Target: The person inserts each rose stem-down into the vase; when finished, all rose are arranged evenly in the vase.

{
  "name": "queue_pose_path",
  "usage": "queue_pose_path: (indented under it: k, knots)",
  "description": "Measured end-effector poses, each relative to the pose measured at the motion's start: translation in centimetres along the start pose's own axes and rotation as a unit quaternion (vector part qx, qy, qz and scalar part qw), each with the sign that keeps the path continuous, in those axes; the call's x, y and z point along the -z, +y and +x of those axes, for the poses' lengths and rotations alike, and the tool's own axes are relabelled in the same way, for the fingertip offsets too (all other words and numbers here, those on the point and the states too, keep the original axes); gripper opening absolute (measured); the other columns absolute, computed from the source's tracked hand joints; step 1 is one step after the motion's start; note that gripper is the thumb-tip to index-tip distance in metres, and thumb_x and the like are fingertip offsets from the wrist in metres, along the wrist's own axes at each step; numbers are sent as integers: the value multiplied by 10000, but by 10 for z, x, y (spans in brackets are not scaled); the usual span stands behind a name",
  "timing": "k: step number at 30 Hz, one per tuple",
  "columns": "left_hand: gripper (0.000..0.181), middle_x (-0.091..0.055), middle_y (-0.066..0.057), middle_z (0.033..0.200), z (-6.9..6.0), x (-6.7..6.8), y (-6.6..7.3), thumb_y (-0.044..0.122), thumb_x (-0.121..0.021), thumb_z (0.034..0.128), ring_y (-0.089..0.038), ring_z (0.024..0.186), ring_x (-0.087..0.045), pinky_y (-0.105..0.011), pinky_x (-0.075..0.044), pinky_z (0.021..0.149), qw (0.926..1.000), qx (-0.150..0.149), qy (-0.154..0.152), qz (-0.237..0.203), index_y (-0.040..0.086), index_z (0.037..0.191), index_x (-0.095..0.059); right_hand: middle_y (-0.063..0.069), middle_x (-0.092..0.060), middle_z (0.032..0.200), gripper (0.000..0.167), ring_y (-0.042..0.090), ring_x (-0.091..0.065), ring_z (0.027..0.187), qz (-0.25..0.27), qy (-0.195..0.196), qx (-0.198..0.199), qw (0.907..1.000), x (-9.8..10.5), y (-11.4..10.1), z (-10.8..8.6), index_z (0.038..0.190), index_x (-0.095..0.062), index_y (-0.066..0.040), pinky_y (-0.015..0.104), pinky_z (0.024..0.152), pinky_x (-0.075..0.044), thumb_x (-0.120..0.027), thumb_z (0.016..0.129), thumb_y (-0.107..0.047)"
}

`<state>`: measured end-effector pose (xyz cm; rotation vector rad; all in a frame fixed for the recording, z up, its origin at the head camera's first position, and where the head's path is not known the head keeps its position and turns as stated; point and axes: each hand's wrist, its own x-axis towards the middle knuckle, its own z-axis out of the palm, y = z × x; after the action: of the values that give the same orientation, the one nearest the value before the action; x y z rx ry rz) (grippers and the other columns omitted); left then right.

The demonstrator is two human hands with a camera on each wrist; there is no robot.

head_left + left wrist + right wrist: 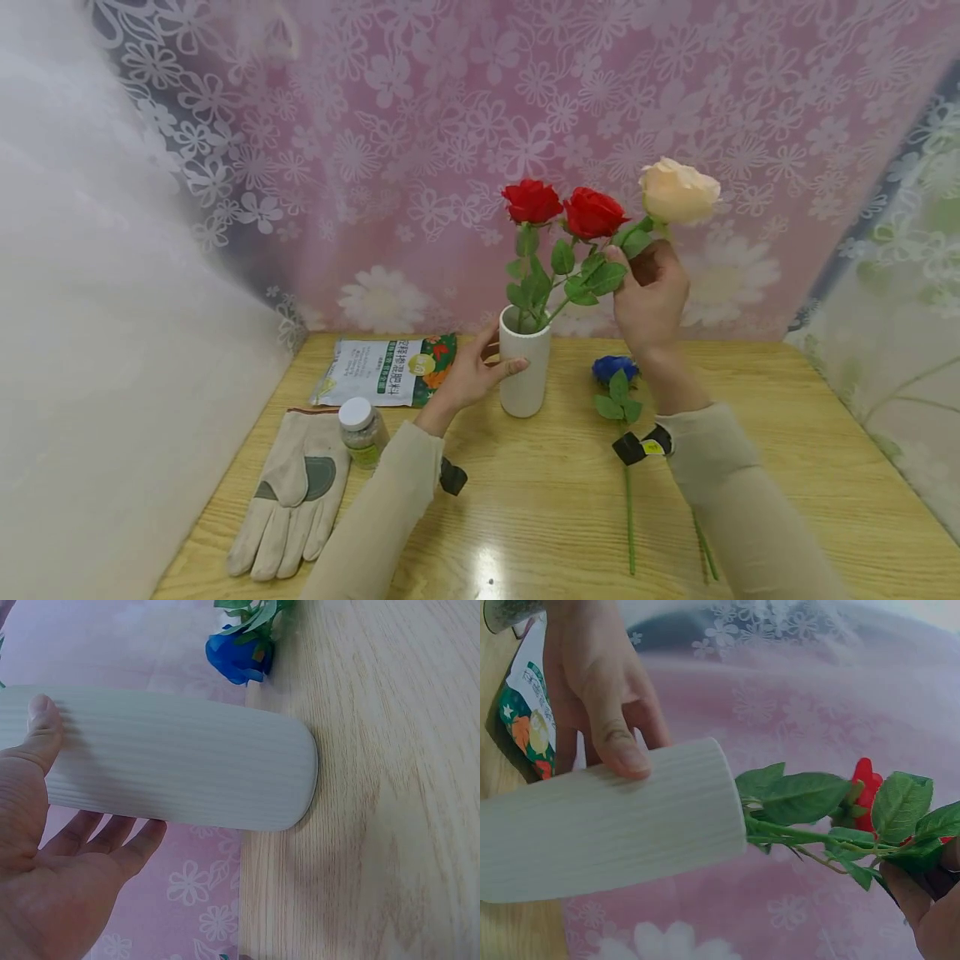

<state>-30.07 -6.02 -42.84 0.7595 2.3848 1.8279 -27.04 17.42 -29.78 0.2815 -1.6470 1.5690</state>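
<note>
Vase (523,377) stands upright on the tabletop (540,500), the left hand (474,371) clasping its side; the right hand (652,292) pinches a cream rose (680,192) below its bloom, beside two red roses (595,213) standing in the vase

This is an indoor flower-arranging spot, whether in a home or a shop I cannot tell. A wood-grain table (540,517) sits among sheets: a flowered sheet (435,108) at the far side, pale ones left and right. A vase (525,375) with red roses (532,202), and gloves (296,500), a jar (363,437) and a printed bag (386,371) at left, suit flower work.
</note>
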Motion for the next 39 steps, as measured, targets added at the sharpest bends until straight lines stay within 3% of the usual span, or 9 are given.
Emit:
queue_pose_path:
  k: [4, 7, 12, 16, 20, 23, 28, 34, 39]
  knots:
    - [889, -397, -41, 1691, 0, 0, 0, 223, -762, 992, -346, 1472, -509, -558, -479, 1175, 10000, 7, -16, -46, 324, 1694, -225, -143, -588, 755, 258, 35, -534, 669, -545, -175, 96, 9983, -11, 6, -5, 978, -665, 94, 169, 606, -447, -795, 962, -128]
    - [885, -385, -40, 1699, 0, 0, 0, 223, -761, 994, -349, 1477, -503, -571, -471, 1179, 10000, 33, -24, -38, 323, 1693, -228, -88, -577, 724, 256, 14, -544, 675, -735, -393, 110, 9965, -18, 10, -8, 892, -669, 75, 169, 620, -444, -812, 947, -130]
    - [880, -414, -37, 1681, -1, 0, 1, 241, -761, 996, -337, 1470, -515, -553, -482, 1174, 9999, 114, 7, 79, 342, 1691, -230, 96, -763, 896, 182, -25, -676, 805, -955, -1015, -18, 9902, -29, 11, -13, 995, -775, 9, 130, 704, -543, -814, 952, -164]
    - [879, -485, -61, 1625, -1, 0, 1, 249, -760, 998, -325, 1457, -530, -529, -506, 1156, 9998, 160, 18, 124, 360, 1689, -227, 147, -801, 1016, 218, 101, -740, 866, -1203, -1579, -272, 9797, -37, 13, -18, 1095, -805, -31, 129, 722, -567, -799, 969, -209]
    - [873, -506, -78, 1600, -1, 0, 1, 251, -754, 1004, -323, 1454, -533, -524, -514, 1150, 9999, 118, -33, 73, 381, 1684, -223, 142, -813, 1002, 203, 259, -776, 900, -1514, -1853, -474, 9698, -46, 16, -23, 1070, -821, -36, 321, 765, -656, -797, 964, -207]
    - [880, -499, -95, 1600, -1, 0, 0, 249, -746, 1010, -329, 1455, -531, -522, -516, 1149, 9999, 58, -76, 66, 342, 1696, -202, 167, -813, 989, 188, 316, -784, 891, -1775, -2021, -365, 9624, -54, 20, -25, 1053, -825, -9, 496, 789, -667, -782, 965, -170]
    - [907, -481, -115, 1608, -2, 1, 1, 250, -737, 1016, -340, 1460, -526, -513, -517, 1149, 9999, 49, -101, 76, 261, 1712, -156, 167, -815, 970, 182, 331, -783, 875, -2216, -2252, -41, 9488, -64, 23, -26, 1054, -831, 1, 494, 749, -662, -770, 964, -145]
    - [880, -470, -117, 1616, -3, 1, 1, 252, -733, 1019, -355, 1457, -525, -510, -523, 1144, 9998, -71, -138, 136, 364, 1695, -181, 149, -818, 1001, 178, 311, -787, 875, -2499, -2607, -41, 9325, -69, 23, -34, 1079, -833, -20, 459, 731, -668, -748, 986, -145]
    - [870, -474, -124, 1614, -3, 2, 3, 243, -738, 1015, -361, 1460, -522, -506, -527, 1140, 9996, -124, -134, 204, 349, 1693, -203, 162, -816, 983, 167, 315, -786, 840, -2655, -2637, -23, 9273, -69, 18, -38, 1068, -834, -5, 440, 696, -665, -745, 987, -121]
